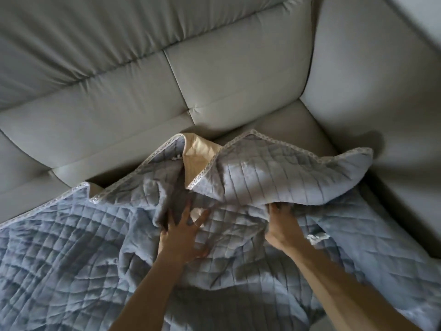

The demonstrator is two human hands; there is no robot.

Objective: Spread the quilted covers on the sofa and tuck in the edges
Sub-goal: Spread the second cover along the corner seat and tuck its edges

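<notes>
On sofa (238, 75) seat, cover (71, 235) lies bunched, far edge short of sofa back. Left grip (183, 235) wide, flat on cover; right grip (284, 223) holding cover fold. Best: pin with left, draw fold toward sofa back, smooth before tucking.

Grey corner sofa (214, 80), seat draped with a rumpled blue quilted cover (71, 235), edge folded back.
</notes>
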